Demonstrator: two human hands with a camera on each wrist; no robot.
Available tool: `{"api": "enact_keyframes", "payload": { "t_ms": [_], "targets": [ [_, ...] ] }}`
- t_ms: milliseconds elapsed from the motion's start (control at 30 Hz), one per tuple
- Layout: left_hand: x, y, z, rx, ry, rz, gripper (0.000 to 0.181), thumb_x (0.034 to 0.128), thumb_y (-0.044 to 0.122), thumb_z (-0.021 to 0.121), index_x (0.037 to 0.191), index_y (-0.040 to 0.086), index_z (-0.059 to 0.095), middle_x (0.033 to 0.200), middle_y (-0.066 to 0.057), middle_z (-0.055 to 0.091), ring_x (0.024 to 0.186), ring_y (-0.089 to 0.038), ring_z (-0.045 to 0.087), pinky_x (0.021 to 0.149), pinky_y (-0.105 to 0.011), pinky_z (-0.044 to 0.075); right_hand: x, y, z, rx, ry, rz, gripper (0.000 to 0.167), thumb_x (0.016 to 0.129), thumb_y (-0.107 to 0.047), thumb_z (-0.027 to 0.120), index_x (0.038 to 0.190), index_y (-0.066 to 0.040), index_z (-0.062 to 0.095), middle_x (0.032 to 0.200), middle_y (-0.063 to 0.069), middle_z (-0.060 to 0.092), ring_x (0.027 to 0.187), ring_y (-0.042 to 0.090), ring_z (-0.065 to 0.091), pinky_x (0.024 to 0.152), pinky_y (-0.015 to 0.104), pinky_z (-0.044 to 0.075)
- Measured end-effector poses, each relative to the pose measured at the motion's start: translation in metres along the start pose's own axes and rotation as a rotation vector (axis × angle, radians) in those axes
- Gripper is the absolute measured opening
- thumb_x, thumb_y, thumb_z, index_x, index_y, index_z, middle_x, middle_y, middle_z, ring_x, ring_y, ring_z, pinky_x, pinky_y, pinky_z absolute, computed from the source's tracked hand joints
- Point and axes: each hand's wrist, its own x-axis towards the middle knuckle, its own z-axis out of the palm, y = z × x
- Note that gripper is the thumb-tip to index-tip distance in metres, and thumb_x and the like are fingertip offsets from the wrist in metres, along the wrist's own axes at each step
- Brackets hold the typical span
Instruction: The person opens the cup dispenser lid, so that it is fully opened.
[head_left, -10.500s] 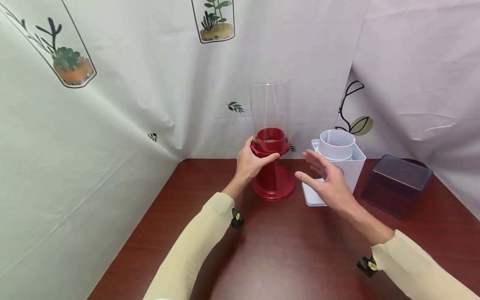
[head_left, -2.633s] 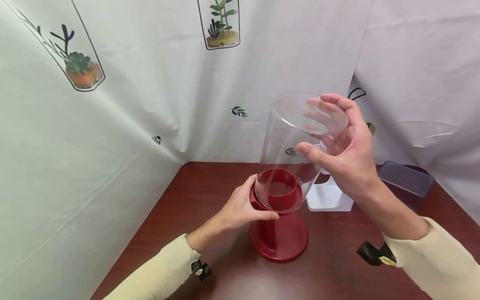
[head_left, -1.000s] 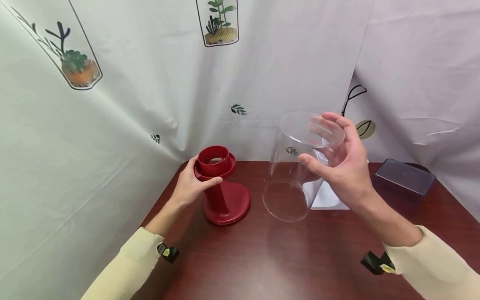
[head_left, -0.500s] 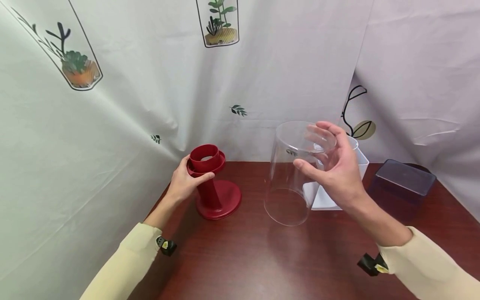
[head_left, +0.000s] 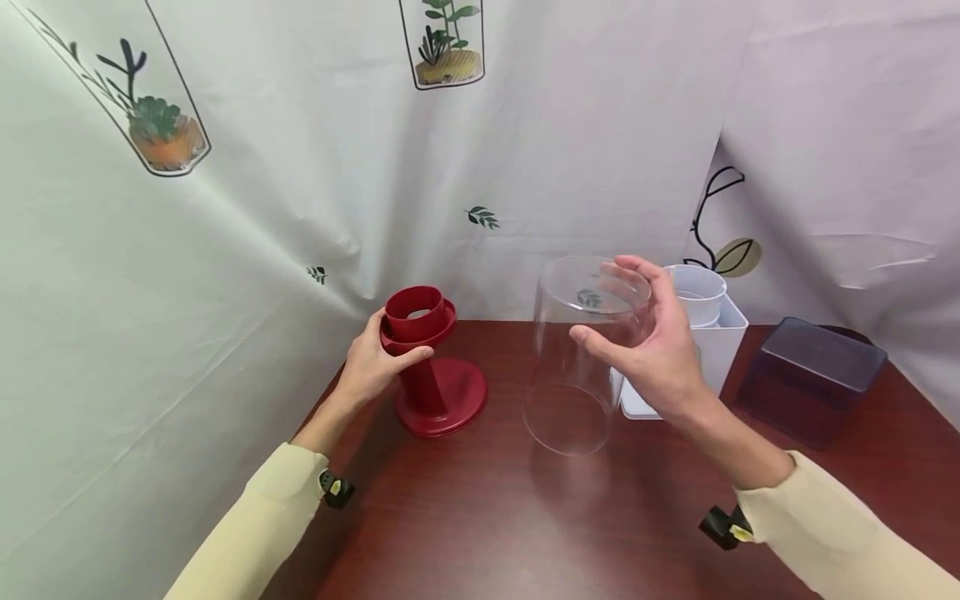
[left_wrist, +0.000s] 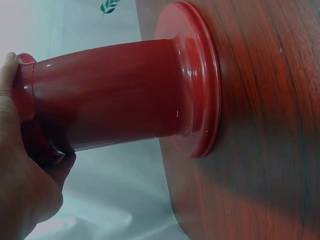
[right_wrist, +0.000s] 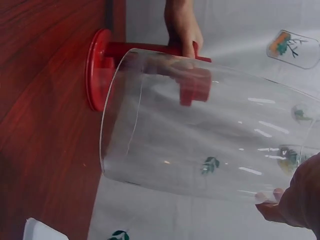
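Note:
Toward the left of the table stands a red stand (head_left: 422,387) with a round base and a ring-shaped top; its column fills the left wrist view (left_wrist: 107,95). My left hand (head_left: 371,360) grips the collar under that ring, thumb in front. To the right is a clear, open cylinder (head_left: 573,358), apart from the stand and slightly tilted. My right hand (head_left: 663,358) holds it near the upper rim, thumb on the near side and fingers behind. In the right wrist view the cylinder (right_wrist: 225,135) overlaps the stand. Whether its lower rim touches the table I cannot tell.
Behind my right hand stands a white box (head_left: 720,354) with a white round cup (head_left: 703,300) in its top and a flat white base (head_left: 637,408). Farther right lies a dark translucent box (head_left: 813,379). Patterned cloth (head_left: 337,125) hangs behind the brown table (head_left: 465,525).
The cylinder first stood in the red ring; my right hand took hold and lifted it out. My left hand moved the stand left. Lately the cylinder has shifted slightly left and become more upright.

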Motion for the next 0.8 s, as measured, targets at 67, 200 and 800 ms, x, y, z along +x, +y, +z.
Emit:
{"api": "enact_keyframes", "payload": {
  "t_ms": [67,200,800],
  "targets": [
    [0.001,0.0,0.001,-0.002,-0.013,0.003,0.101,0.0835,0.041,0.092,0.162,0.011,0.035,0.148,-0.011,0.056,0.127,-0.031,0.057,0.095,-0.052,0.059,0.0,0.006,0.003,-0.017,-0.001,0.005,0.085,0.077,0.021,0.079,0.15,0.0,0.041,0.149,0.013,0.053,0.118,0.022,0.067,0.088,0.023,0.059],
    [0.001,0.0,0.0,-0.013,-0.024,0.0,0.102,0.0837,0.038,0.092,0.162,0.011,0.033,0.149,-0.011,0.054,0.128,-0.031,0.056,0.095,-0.052,0.059,0.001,0.016,0.008,-0.075,-0.004,0.016,0.086,0.077,0.015,0.083,0.15,0.0,0.041,0.149,0.007,0.054,0.108,0.019,0.07,0.085,0.022,0.059],
    [0.0,-0.002,-0.001,-0.028,-0.024,-0.005,0.103,0.0844,0.036,0.092,0.163,0.012,0.031,0.151,-0.011,0.053,0.13,-0.031,0.055,0.096,-0.053,0.059,0.009,0.049,0.019,-0.259,0.001,0.015,0.088,0.079,-0.008,0.094,0.149,-0.003,0.041,0.147,0.006,0.052,0.137,0.02,0.053,0.097,0.022,0.05]
  ]
}}
